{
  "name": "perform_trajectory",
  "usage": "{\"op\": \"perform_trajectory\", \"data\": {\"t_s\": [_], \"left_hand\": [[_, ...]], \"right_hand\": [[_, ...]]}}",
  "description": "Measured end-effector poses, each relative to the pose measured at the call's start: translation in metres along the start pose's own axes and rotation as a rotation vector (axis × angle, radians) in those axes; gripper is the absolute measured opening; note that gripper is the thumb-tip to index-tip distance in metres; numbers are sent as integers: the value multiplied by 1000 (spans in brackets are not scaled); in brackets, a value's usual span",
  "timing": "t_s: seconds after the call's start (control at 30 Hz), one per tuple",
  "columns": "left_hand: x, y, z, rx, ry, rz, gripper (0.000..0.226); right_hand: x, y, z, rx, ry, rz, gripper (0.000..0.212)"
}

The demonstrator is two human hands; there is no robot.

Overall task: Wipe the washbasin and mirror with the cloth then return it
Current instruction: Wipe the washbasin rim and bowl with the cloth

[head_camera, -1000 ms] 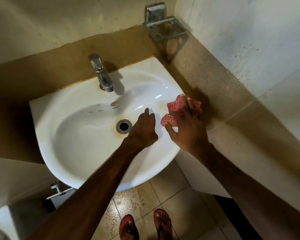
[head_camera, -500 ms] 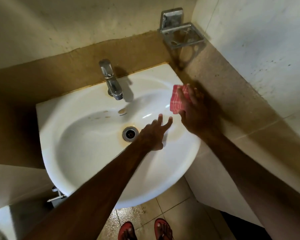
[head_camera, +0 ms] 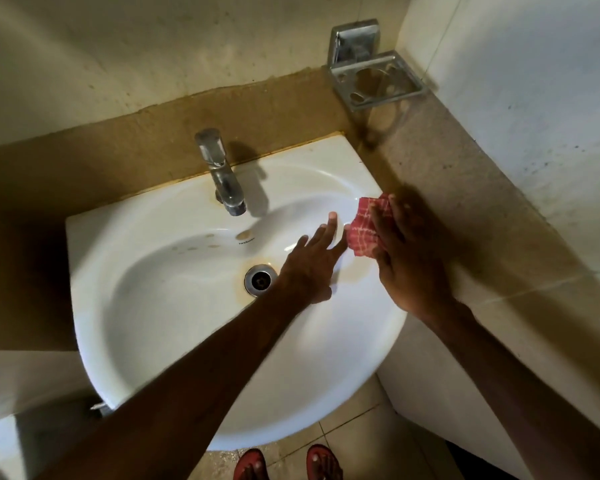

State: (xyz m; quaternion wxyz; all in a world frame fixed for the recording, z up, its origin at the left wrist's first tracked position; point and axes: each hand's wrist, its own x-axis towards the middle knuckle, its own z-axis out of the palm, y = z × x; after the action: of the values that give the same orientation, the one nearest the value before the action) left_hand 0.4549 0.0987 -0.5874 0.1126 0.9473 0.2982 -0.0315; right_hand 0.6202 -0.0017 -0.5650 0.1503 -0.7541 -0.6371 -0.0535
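- The cloth (head_camera: 365, 229), red-checked and bunched small, sits on the right inner slope of the washbasin (head_camera: 174, 317), just under the rim. It's near the back corner and well right of the tap (head_camera: 222, 174).
- I judge it light, soft and limp. It will fold and slide under any push, so it needs a broad flat press rather than a fingertip pinch, with the loose left edge tucked in so it doesn't drag.
- My right hand (head_camera: 413, 261) lies over it. The fingers (head_camera: 394, 211) look fairly straight and close together, pressing it onto the porcelain. The hand is blurred, so I cannot tell if the thumb hooks under the cloth.
- My left hand (head_camera: 310, 268) is inside the bowl beside the drain (head_camera: 260, 279), holding nothing. Its fingers are straight and fanned apart, the tips just beside the cloth's edge, and I cannot tell if they touch it.
- The glazed bowl looks smooth and glossy, and I expect the cloth to skate on it easily.
- A metal soap holder (head_camera: 374, 77) hangs on the wall above the corner.
- The mirror is not in view.
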Motion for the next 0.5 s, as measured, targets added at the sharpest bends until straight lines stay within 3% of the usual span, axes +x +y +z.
{"op": "perform_trajectory", "data": {"t_s": [0.2,0.37,0.5], "left_hand": [[9,-9,10,50,-31,1,112],[8,-6,10,39,-35,-11,109],[8,-7,9,40,-51,-23,109]], "right_hand": [[82,3,23,21,93,-86,54],[142,-12,45,29,219,-29,46],[131,-9,36,82,105,-62,51]]}}
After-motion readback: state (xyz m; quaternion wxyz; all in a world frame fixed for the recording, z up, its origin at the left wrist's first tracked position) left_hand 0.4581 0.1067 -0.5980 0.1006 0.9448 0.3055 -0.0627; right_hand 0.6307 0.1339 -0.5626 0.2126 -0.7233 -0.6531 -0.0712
